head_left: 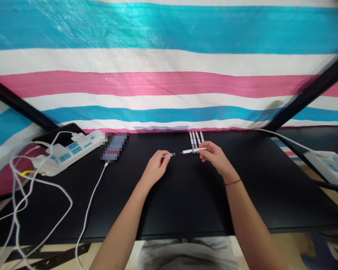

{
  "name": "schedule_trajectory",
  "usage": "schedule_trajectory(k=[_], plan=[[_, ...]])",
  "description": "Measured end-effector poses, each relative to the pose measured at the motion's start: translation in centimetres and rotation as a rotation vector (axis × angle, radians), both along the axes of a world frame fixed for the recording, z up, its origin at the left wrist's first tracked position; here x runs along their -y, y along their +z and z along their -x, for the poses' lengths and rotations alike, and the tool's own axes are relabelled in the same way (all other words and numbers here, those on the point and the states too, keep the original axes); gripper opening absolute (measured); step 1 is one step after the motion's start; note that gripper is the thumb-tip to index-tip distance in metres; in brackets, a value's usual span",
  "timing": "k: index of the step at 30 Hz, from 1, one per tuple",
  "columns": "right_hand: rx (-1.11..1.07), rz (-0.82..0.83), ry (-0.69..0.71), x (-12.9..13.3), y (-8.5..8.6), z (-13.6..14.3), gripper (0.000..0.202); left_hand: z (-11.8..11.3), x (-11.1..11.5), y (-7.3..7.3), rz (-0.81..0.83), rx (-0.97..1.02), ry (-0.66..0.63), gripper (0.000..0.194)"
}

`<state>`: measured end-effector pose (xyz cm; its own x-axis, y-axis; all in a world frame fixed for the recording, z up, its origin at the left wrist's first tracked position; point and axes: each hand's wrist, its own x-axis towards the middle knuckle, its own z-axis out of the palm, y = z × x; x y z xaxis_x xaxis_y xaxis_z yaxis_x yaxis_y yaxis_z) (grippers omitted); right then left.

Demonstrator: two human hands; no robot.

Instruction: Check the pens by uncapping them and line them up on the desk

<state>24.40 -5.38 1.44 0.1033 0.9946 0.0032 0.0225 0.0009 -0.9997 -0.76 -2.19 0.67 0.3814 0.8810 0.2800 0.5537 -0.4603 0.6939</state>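
My left hand [157, 165] pinches a small grey pen cap [172, 154] between thumb and fingers. Across a short gap, my right hand [212, 154] is closed on a white pen [188, 151], whose dark end points left toward the cap. The cap and pen are roughly in line and apart from each other, held over the middle of the black table [183, 202]. Just behind my right hand, several white pens [195, 139] lie side by side, their near ends partly hidden by the held pen and fingers.
A white power strip [73, 152] with plugs and tangled white cables [15, 176] lies at the left. Beside it is a phone [115, 147] on a charging cable. Another power strip [331, 165] is at the right edge. A striped sheet [169, 84] hangs behind.
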Motion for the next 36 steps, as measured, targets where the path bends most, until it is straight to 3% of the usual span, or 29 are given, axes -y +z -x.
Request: schedule_trajectory(k=[8,14,20,36], plan=[[-0.051,-0.013,-0.119,-0.2,-0.2,-1.4,0.020,0.8,-0.8,-0.4,0.105,0.126,0.046,0.025],[-0.089,-0.020,-0.135,-0.2,0.0,-1.7,0.017,0.9,-0.9,-0.2,0.307,0.279,0.067,0.031],[-0.093,-0.016,-0.140,-0.1,0.2,-1.7,0.019,0.9,-0.9,0.2,0.408,0.382,0.080,0.036],[-0.160,-0.041,-0.126,-0.3,-0.2,-1.7,0.019,0.7,-0.9,-0.1,0.456,0.462,0.036,0.031]])
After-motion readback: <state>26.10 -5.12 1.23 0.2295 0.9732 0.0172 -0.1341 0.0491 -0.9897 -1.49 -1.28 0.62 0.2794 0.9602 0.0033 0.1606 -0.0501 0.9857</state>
